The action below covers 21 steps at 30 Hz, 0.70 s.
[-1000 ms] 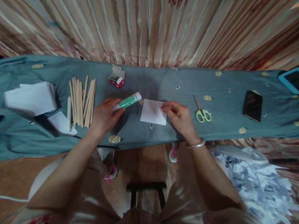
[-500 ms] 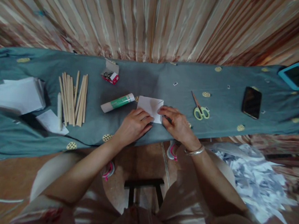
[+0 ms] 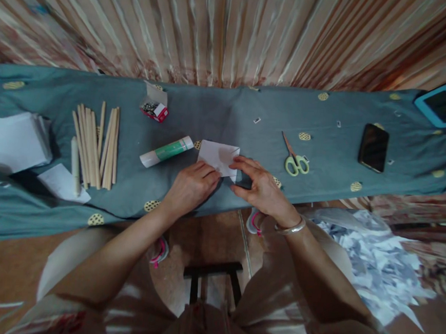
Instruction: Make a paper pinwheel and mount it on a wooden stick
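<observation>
A small folded piece of white paper [image 3: 218, 154] lies in front of me on the cloth-covered table. My left hand [image 3: 193, 188] holds its lower left edge, fingers bent together and thumb tucked below. On the paper's right side, the fingertips of my right hand [image 3: 259, 186] rest near a crease; its thumb is apart from the fingers, close to a small flap at the bottom corner. A green and white glue stick [image 3: 167, 152] lies to the left of the paper. To the right are green-handled scissors [image 3: 295, 161], blades pointing away.
Several wooden sticks [image 3: 93, 149] lie at the left, with a pale stick-like piece beside a loose paper slip [image 3: 61, 182]. Farther left is a paper stack [image 3: 11, 140]. A small red box [image 3: 155, 109] stands open behind; a phone [image 3: 374, 148] lies right. Paper scraps [image 3: 373, 266] fill a bag below.
The view has shifted slightly, so table items appear farther left. My right thumb has moved away from the fingers, and a small flap shows at the paper's lower right corner.
</observation>
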### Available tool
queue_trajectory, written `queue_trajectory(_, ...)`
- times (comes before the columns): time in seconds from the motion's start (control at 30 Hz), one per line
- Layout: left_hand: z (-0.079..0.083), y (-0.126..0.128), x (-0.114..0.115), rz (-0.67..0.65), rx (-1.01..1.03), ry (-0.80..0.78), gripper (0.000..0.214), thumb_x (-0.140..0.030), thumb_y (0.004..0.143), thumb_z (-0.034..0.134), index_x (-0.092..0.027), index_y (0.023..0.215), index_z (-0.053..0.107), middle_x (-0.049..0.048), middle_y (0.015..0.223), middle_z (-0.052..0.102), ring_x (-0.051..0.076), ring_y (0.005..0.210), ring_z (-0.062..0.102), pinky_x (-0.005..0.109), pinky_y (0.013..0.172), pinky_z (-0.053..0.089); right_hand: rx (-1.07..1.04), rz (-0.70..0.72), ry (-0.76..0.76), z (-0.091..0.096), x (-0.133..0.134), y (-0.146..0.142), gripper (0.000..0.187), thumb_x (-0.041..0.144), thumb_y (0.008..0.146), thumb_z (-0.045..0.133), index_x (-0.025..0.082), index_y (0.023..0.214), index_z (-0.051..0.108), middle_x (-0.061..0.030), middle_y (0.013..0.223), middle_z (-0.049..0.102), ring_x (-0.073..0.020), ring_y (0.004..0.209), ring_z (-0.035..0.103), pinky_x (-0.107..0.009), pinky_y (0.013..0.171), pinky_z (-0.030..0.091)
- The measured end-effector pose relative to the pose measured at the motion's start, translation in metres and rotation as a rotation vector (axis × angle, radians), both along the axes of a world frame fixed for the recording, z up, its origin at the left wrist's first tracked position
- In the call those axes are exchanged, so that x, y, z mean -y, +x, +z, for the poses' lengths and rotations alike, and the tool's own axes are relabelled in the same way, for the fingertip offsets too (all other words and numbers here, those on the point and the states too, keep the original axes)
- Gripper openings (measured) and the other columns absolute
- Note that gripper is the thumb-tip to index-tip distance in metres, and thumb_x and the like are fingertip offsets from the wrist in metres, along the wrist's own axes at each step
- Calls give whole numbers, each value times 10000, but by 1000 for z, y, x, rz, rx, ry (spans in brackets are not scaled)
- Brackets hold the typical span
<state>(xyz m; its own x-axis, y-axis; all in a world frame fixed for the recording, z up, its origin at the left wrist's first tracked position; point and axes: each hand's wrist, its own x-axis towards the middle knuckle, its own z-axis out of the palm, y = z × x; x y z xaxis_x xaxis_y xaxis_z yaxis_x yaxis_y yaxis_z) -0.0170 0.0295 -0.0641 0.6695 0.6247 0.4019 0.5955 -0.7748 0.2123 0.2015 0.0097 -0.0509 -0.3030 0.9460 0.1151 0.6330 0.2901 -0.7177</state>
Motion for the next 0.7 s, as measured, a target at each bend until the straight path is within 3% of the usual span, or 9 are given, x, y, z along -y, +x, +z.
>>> queue_trajectory(0.1, -1, -3, 7, -21, 68, -20, 220, -210, 978, 495, -144, 924, 697, 81, 899, 721, 190, 832, 646, 301, 756, 545, -76, 18, -56, 2, 2, 2, 410, 173, 723, 755, 229, 1123, 683, -130, 1410, 576, -279, 1348, 509, -456, 1140, 374)
queue_trajectory(0.33, -3, -7, 21, -95, 101, -6, 147, -179, 958, 544, -139, 964, 684, 80, 931, 722, 188, 856, 651, 305, 784, 558, -276, 13, -155, -3, 7, -2, 88, 219, 770, 770, 246, 848, 739, -68, 1325, 624, -253, 1296, 550, -440, 1107, 404)
queue_trajectory(0.7, -1, -6, 25, -59, 116, -15, 189, -217, 978, 529, -129, 1084, 659, 81, 938, 728, 187, 877, 664, 314, 806, 576, -157, -75, -6, -14, 5, -16, 54, 187, 815, 709, 233, 795, 727, -67, 1276, 635, -252, 1207, 593, -466, 1059, 454)
